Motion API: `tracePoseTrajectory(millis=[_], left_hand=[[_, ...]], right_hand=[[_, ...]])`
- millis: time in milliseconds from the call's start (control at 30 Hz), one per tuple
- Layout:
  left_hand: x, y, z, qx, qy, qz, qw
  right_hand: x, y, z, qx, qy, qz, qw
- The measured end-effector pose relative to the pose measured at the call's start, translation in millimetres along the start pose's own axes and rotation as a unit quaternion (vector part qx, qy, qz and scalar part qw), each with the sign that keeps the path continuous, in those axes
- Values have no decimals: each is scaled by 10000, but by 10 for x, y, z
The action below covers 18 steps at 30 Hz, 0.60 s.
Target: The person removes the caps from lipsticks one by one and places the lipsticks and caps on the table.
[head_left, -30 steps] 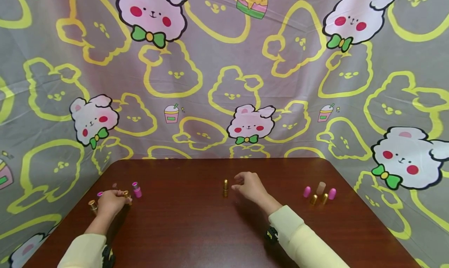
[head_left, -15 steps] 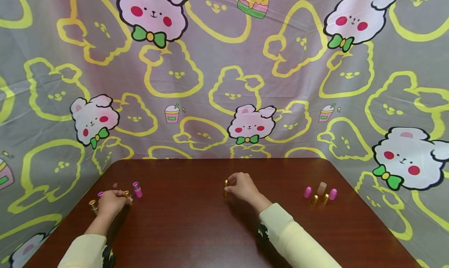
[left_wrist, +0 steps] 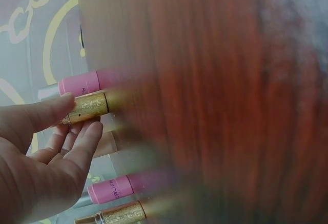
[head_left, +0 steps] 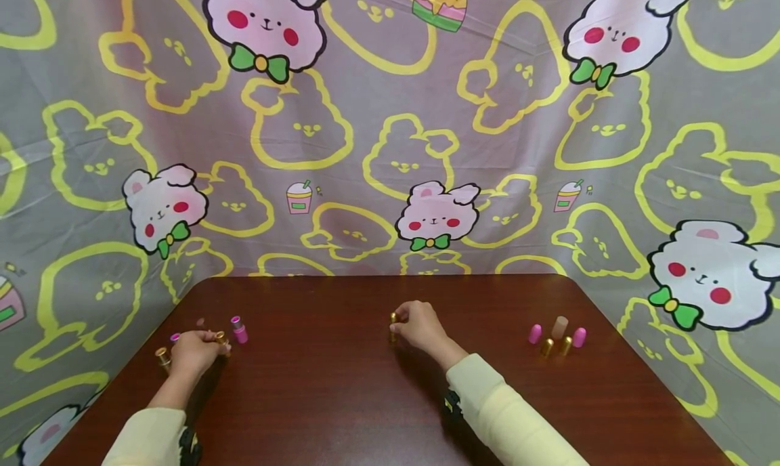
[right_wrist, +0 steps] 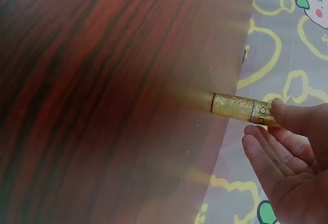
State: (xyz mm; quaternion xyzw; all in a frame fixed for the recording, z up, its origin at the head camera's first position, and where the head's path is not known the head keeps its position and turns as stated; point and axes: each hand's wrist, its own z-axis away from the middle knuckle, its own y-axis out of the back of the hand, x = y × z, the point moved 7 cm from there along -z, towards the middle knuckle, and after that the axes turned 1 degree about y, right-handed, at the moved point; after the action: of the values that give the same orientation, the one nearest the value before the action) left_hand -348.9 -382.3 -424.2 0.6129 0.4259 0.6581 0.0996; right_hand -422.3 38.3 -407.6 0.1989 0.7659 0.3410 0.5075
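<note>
At the table's left, my left hand (head_left: pixel 193 353) pinches an uncapped gold lipstick tube (left_wrist: pixel 92 106) between thumb and fingers. It stands on the table among other uncapped tubes: a pink one (head_left: pixel 240 332) on its right, another gold one (head_left: pixel 162 358) and a second pink one (left_wrist: pixel 110 189) on the other side. A beige tube (left_wrist: pixel 106 144) is partly hidden behind my fingers. Near the middle, my right hand (head_left: pixel 422 328) holds an upright gold lipstick (right_wrist: pixel 233 107) with its thumb and fingers near the top; its base stands on the table.
On the right of the brown table (head_left: pixel 341 398) stands a group of lipstick caps: pink ones (head_left: pixel 579 337), gold ones (head_left: pixel 566 345) and a beige one (head_left: pixel 559 327). A patterned curtain (head_left: pixel 365 141) hangs behind the table and along its sides.
My right hand has moved left to the gold lipstick in the middle and taken hold of it. My left hand stays on its gold tube.
</note>
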Motion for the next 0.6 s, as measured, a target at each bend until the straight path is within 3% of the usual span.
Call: tracePoseTrajectory(millis=[600], left_hand=[[23,2,9,-24,-230,-167,9996]], right_hand=[[9,70,57,-51,-81,-2,10000]])
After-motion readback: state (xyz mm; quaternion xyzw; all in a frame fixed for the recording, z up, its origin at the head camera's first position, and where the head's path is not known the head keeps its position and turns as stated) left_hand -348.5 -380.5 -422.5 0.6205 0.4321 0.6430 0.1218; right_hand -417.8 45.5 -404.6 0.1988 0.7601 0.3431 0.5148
